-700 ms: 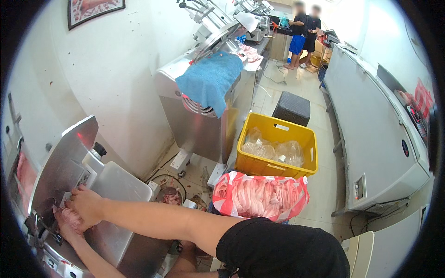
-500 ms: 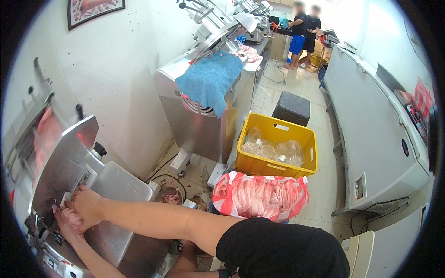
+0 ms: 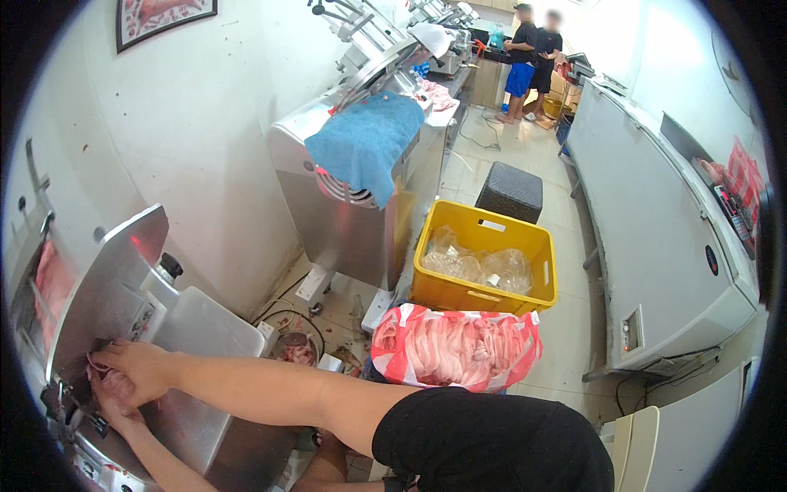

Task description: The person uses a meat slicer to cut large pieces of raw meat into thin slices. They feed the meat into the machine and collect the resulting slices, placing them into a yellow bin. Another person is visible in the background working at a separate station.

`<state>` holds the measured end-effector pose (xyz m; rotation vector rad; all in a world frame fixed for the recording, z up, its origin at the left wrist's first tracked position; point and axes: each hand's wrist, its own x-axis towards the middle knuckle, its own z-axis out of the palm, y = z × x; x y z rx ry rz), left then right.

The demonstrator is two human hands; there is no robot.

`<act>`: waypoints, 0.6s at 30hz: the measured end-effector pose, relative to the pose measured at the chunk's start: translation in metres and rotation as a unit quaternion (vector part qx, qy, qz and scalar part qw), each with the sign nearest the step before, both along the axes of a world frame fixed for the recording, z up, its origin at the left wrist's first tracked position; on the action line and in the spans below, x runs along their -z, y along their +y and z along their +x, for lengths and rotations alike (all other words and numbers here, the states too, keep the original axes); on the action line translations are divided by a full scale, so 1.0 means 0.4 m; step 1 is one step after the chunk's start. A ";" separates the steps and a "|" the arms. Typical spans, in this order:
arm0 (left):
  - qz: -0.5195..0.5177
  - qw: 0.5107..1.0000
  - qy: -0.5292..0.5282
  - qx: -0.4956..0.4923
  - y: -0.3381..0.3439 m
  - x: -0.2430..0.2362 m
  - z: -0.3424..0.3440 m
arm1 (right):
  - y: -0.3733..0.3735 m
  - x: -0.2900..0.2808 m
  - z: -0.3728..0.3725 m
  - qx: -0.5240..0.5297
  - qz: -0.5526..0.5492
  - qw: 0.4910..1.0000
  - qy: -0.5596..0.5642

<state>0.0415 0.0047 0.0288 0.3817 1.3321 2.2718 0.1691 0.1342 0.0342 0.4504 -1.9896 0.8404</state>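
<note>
At the face of a metal meat slicer (image 3: pixel 184 394) on the left, both my hands are close together. My left hand (image 3: pixel 111 406) is cupped from below around a small bunch of pink meat slices (image 3: pixel 120 387). Over the top, my right hand (image 3: pixel 135 369) closes on the same bunch, its fingers by the slicer's upright plate (image 3: pixel 111 283). The hands partly hide the meat. Behind the plate, a larger slab of pink meat (image 3: pixel 53 287) lies on the slicer's carriage.
A red-and-white bag of meat slices (image 3: pixel 455 348) stands right of my arm, before a yellow crate (image 3: pixel 484 299) of clear bags. Beyond are a second slicer under a blue towel (image 3: pixel 365 139), a black stool (image 3: pixel 510 193), a white chest freezer (image 3: pixel 664 221) and two people (image 3: pixel 525 66).
The carriage with the meat slab has shifted along the slicer. My right hand has moved slightly left, toward the plate, and my hands now close more around the slices. The view has shifted a little.
</note>
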 end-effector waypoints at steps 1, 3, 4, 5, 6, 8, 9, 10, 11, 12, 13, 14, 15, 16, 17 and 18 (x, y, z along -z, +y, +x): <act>0.006 1.000 -0.026 0.003 -0.006 0.008 -0.012 | 0.002 -0.005 0.004 -0.006 0.016 1.000 -0.014; 0.018 0.998 -0.046 0.026 0.000 0.021 -0.029 | 0.012 -0.005 0.014 -0.002 0.031 0.998 -0.050; 0.025 0.998 -0.040 0.046 0.014 0.030 -0.036 | 0.019 0.001 0.020 0.008 0.030 0.997 -0.071; 0.031 0.997 -0.034 0.066 0.027 0.041 -0.048 | 0.027 0.004 0.024 0.018 0.029 0.995 -0.092; 0.108 0.981 -0.062 0.151 -0.003 0.081 -0.132 | 0.014 -0.008 0.021 0.010 0.038 0.993 -0.108; 0.157 0.959 -0.061 0.228 -0.105 0.157 -0.303 | -0.033 -0.031 0.018 -0.005 0.059 0.991 -0.123; 0.132 0.964 -0.036 0.230 -0.133 0.165 -0.334 | -0.045 -0.038 0.023 -0.002 0.071 0.990 -0.123; 0.095 0.974 -0.051 0.200 -0.077 0.157 -0.287 | -0.017 -0.018 0.045 0.036 0.088 0.988 -0.120; 0.048 0.981 -0.093 0.162 0.034 0.109 -0.137 | 0.033 0.011 0.076 0.086 0.104 0.983 -0.122; 0.019 0.982 -0.146 0.120 0.055 0.035 -0.012 | 0.033 0.022 0.088 0.134 0.127 0.977 -0.105; 0.003 0.982 -0.168 0.089 0.042 -0.023 0.057 | 0.008 0.027 0.090 0.172 0.150 0.970 -0.082; 0.000 0.979 -0.195 0.060 0.040 -0.067 0.114 | -0.004 0.035 0.093 0.214 0.172 0.959 -0.064; -0.012 0.984 -0.165 0.071 0.035 -0.071 0.112 | -0.014 0.025 0.087 0.213 0.179 0.956 -0.097; -0.024 0.987 -0.136 0.082 0.031 -0.072 0.111 | -0.023 0.008 0.075 0.213 0.185 0.950 -0.131; -0.036 0.989 -0.106 0.096 0.029 -0.068 0.103 | -0.028 -0.003 0.071 0.215 0.191 0.943 -0.165; -0.046 0.990 -0.078 0.108 0.024 -0.055 0.087 | -0.030 -0.007 0.072 0.205 0.170 0.944 -0.195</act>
